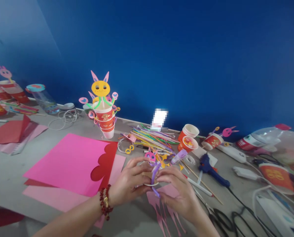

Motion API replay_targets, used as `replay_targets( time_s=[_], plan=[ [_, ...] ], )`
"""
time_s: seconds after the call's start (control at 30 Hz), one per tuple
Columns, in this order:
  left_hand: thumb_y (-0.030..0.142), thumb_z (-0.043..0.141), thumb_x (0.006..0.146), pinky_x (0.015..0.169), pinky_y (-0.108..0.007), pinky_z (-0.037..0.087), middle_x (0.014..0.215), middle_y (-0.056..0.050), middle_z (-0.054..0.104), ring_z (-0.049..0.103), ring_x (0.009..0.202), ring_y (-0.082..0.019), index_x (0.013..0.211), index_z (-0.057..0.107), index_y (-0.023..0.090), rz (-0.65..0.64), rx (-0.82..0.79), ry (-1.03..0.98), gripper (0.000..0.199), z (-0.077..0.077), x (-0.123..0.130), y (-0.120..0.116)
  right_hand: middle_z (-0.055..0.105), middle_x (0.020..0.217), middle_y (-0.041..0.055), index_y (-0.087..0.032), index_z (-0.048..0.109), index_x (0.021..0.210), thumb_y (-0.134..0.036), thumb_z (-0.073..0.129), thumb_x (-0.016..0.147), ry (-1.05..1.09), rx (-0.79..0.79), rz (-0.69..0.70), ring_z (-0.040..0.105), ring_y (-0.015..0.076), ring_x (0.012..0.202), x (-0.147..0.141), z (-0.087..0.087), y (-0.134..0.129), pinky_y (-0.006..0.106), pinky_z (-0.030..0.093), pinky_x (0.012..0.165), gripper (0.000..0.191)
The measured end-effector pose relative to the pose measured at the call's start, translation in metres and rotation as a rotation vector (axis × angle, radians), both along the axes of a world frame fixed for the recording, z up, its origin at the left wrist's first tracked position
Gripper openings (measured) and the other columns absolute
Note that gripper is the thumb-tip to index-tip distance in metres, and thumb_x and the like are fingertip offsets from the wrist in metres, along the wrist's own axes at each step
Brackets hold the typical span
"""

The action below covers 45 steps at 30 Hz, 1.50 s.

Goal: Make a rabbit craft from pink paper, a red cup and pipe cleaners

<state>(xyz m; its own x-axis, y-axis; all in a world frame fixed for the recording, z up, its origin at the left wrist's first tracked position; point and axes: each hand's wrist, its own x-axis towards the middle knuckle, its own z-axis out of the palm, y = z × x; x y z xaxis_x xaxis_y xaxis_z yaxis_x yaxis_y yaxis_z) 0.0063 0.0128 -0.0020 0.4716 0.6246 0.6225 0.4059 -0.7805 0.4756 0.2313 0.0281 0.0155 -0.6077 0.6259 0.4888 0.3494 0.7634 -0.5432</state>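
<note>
My left hand (133, 177), with a red bead bracelet at the wrist, is wrapped round the left side of a paper cup (147, 174) whose pale rim faces me. A purple pipe cleaner (155, 174) stands across the cup's mouth, and its lower end sticks out below the rim. Against the cup's right side, my right hand (175, 187) has its fingers bent round, with thumb and fingertips at the purple pipe cleaner. A pink rabbit-like paper head (150, 156) shows just behind the cup. The palms hide most of the cup's body.
Pink sheets (68, 161) lie left of my hands. Behind are a stacked cup figure (105, 115) and many pipe cleaners (149, 140). A blue glue gun (214, 171), scissors (218, 217) and cords lie right; cut pink paper (161, 204) lies below my hands.
</note>
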Motion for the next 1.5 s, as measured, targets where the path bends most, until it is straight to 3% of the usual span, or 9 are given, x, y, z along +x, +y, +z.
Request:
replay_targets(
  time_s=[0.27,0.63,0.97,1.2,1.5],
  plan=[
    [0.027,0.058,0.092,0.105,-0.045,0.041,0.116,-0.008,0.068,0.047,0.126,-0.026,0.095,0.069,0.021,-0.004,0.023,0.022,0.014,0.002,0.003,-0.003,0.071,0.090,0.0051,-0.022,0.067,0.089,-0.029,0.064,0.088,0.060,0.055,0.007,0.067,0.0208,0.086,-0.003,-0.002,-0.002,0.033,0.052,0.079,0.007],
    [0.028,0.057,0.092,0.105,-0.043,0.043,0.118,-0.012,0.066,0.047,0.125,-0.026,0.099,0.068,0.018,0.004,0.052,0.030,0.016,0.004,0.004,-0.007,0.073,0.085,0.0025,-0.024,0.066,0.086,-0.027,0.063,0.087,0.067,0.155,-0.031,0.066,0.0203,0.081,-0.004,-0.002,-0.005,0.032,0.052,0.078,0.004],
    [0.019,0.057,0.091,0.102,-0.043,0.047,0.114,-0.014,0.066,0.050,0.123,-0.027,0.099,0.064,0.016,-0.010,0.018,-0.092,0.011,0.000,0.005,-0.009,0.072,0.083,0.0034,-0.025,0.062,0.089,-0.025,0.060,0.089,0.073,0.213,-0.072,0.067,0.0216,0.079,-0.003,-0.007,-0.007,0.034,0.054,0.072,0.003],
    [0.022,0.055,0.092,0.095,-0.040,0.050,0.100,-0.010,0.065,0.058,0.107,-0.023,0.093,0.061,0.017,0.061,0.032,-0.126,0.008,-0.002,0.007,-0.013,0.071,0.083,0.0053,-0.024,0.064,0.087,-0.028,0.060,0.089,0.069,0.246,-0.102,0.067,0.0226,0.078,-0.004,-0.010,-0.007,0.035,0.056,0.070,0.005],
    [0.013,0.059,0.088,0.096,-0.039,0.048,0.094,-0.007,0.064,0.057,0.098,-0.021,0.094,0.060,0.016,0.039,0.056,-0.152,0.007,-0.001,0.010,-0.015,0.070,0.082,0.0049,-0.025,0.061,0.088,-0.029,0.058,0.091,0.061,0.234,-0.072,0.066,0.0226,0.077,-0.004,-0.010,-0.008,0.036,0.055,0.070,0.005]
  ],
)
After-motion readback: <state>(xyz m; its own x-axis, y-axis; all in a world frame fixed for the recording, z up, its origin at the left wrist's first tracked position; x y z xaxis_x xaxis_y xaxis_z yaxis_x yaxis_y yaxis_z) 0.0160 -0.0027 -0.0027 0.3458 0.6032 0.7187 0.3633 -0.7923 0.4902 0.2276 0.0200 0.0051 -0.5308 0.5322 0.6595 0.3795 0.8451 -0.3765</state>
